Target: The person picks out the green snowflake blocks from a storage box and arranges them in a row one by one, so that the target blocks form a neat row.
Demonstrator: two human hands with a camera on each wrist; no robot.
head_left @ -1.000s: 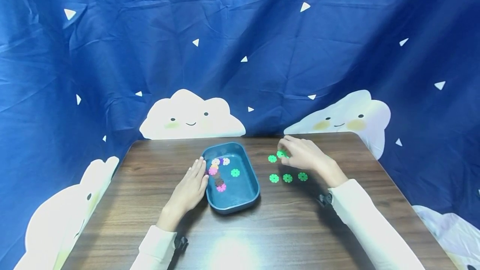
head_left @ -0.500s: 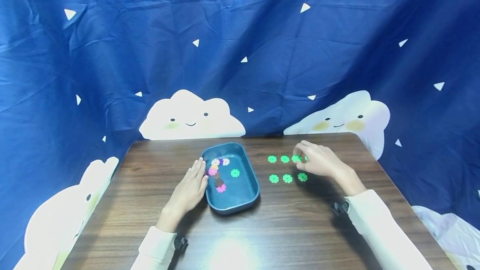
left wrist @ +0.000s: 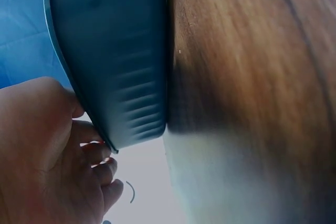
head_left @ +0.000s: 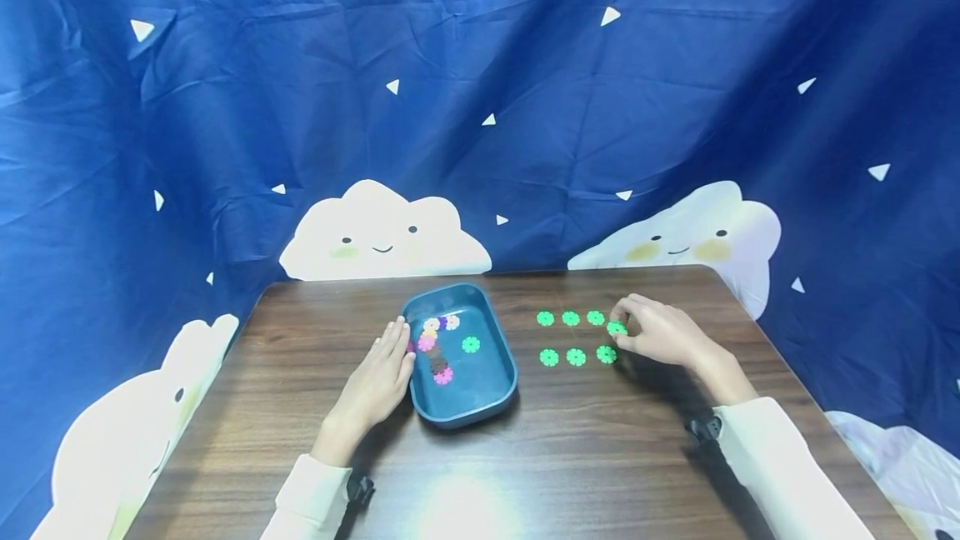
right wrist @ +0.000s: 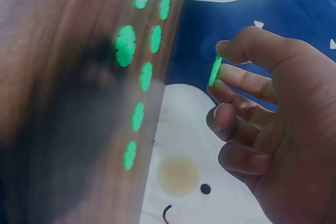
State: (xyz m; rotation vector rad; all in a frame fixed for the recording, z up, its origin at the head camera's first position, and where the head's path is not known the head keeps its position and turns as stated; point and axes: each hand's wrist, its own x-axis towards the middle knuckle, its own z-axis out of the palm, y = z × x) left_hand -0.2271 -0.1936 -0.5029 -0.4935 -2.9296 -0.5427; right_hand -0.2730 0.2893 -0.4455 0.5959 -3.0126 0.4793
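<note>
My right hand pinches a green snowflake-shaped disc between thumb and fingertips, above the table's right side. The right wrist view has this disc edge-on, lifted off the wood. Green discs of the same kind lie flat in two rows: a back row with a disc and a front row with another disc. In the head view my right hand hides part of the back row. Straight fingers of my left hand rest along the left rim of a blue tray; the left wrist view catches them at the tray's edge.
One green disc lies apart inside the tray. Pink, brown, white and purple discs cluster along its left side, among them a pink disc. A blue cloth with cloud prints hangs behind the wooden table.
My right hand has moved to the right along the back row with the pinched green disc, uncovering discs on the table. My left hand and the tray stay nearly in place.
</note>
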